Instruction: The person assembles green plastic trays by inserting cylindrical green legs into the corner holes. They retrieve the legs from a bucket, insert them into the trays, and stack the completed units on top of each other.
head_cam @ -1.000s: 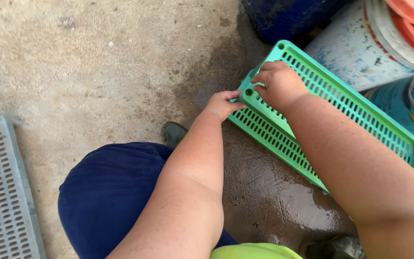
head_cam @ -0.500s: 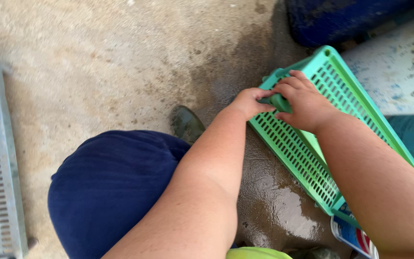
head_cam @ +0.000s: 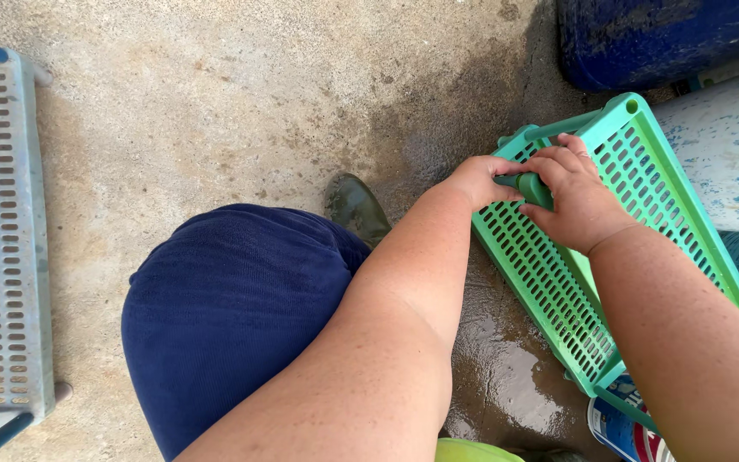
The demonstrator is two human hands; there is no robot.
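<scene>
Gripping the green slatted crate at its near upper edge, both my hands are closed on it in the head view. My left hand curls its fingers over the rim at the crate's left corner. My right hand is clenched just beside it, wrapped round what looks like a dark green bar or grip at the same edge; I cannot tell exactly what that piece is.

The crate stands tilted on the wet patch of concrete floor, leaning toward the pale paint-flecked drum on its far side. I judge it to be moulded plastic: light for its bulk, stiff along the rim and corner posts, more flexible across the perforated panel. Being wet, it is probably slippery on the flat faces. The rim and corner posts are the sound places to take hold; the thin slats are not.

Containers, relative to the crate: nothing shows inside the crate itself. A dark blue barrel stands beyond its top corner, contents hidden. A small tin with a blue and red label sits at its lower corner, partly cut off, contents not visible.

My knee in dark blue trousers and a dark green boot toe lie left of the crate. A grey slatted crate rests well apart, further left.
</scene>
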